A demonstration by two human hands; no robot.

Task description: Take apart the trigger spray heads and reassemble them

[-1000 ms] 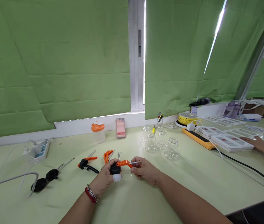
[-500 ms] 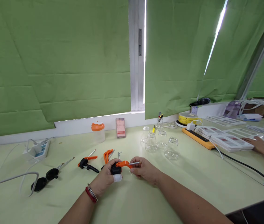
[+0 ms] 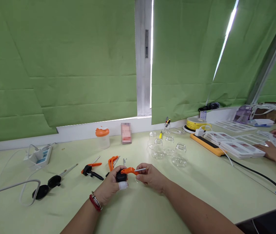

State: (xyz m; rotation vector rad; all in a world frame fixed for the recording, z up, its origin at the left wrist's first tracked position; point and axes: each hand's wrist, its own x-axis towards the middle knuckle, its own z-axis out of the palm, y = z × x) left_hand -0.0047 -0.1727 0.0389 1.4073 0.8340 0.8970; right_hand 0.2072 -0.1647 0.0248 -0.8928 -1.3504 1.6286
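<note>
My left hand (image 3: pixel 111 184), its thumb wrapped in white tape, grips a round black part (image 3: pixel 121 176). An orange curved piece (image 3: pixel 128 170) runs from the black part toward my right hand (image 3: pixel 150 177). The fingers of my right hand pinch the orange piece's far end and a thin metal rod (image 3: pixel 140 169). Just beyond my left hand lie orange clips (image 3: pixel 113 161) with metal rods. Farther left is a black and orange tool (image 3: pixel 88 170), and left of that a black two-disc part (image 3: pixel 54 182) rests near two screwdriver-like rods.
Several upturned clear glasses (image 3: pixel 180 155) stand beyond my right hand. An orange-lidded cup (image 3: pixel 102 138) and a pink box (image 3: pixel 126 133) are at the back. A power strip (image 3: pixel 45 156) sits left. At right are an orange-edged case (image 3: pixel 207 145), stacked trays (image 3: pixel 240 148) and another person's hands (image 3: pixel 270 151).
My hands and the parts in them look almost unmoved. At the right, the other person's far hand has come farther into view over the white sheets.
</note>
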